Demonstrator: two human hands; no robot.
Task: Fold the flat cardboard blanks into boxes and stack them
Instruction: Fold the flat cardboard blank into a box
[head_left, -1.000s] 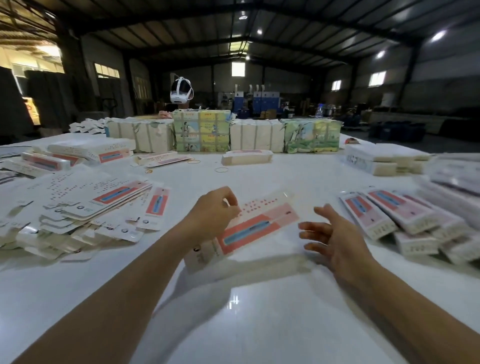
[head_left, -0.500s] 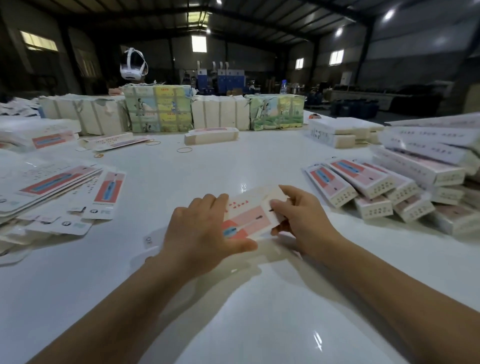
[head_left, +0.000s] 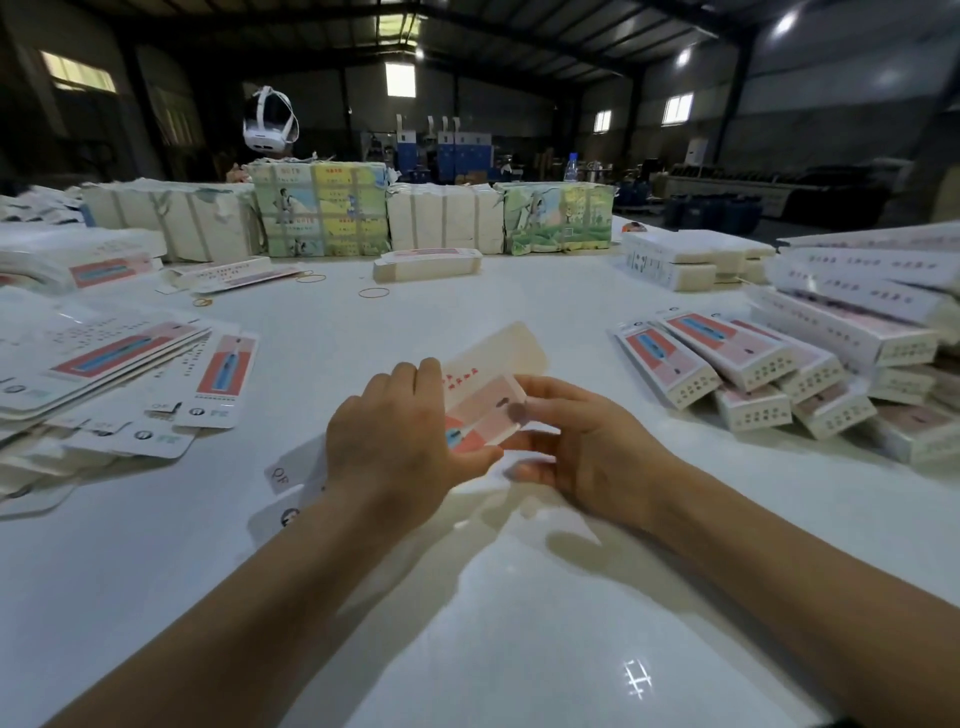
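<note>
Where both hands (head_left: 483, 441) meet: gripped blank (head_left: 485, 410)

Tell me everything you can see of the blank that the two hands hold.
The blank is thin printed card, white and pink with a blue picture and red characters. It is partly folded, one pale rounded flap tilted up at the far end. The left hand and right hand grip it from either side, over the white table.
</note>
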